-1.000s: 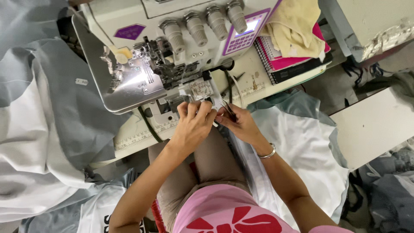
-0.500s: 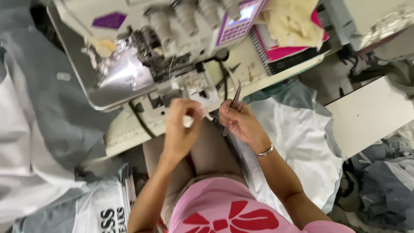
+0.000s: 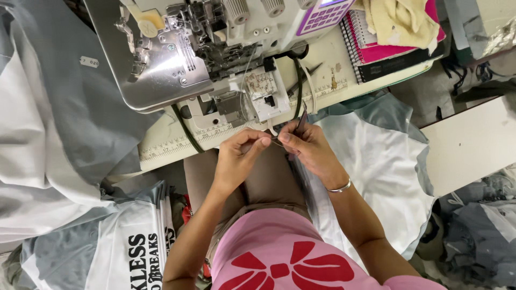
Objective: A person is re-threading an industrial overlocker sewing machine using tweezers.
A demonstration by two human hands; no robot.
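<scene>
So the thread [image 3: 275,140] is super thin and pale, barely visible, stretched short between both hands just below the sewing machine [image 3: 215,53], over the person's lap. Left hand [image 3: 236,161] has its fingertips pinched tight on one end; right hand [image 3: 309,147] pinches the other and also grips dark tweezers [image 3: 301,122]. Compared to half a second ago, the hands have come closer together and dropped off the machine's front edge.

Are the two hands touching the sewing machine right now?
Apart. The head view shows the left hand and right hand pinched together in front of the sewing machine, with table edge showing between them and it.
</scene>
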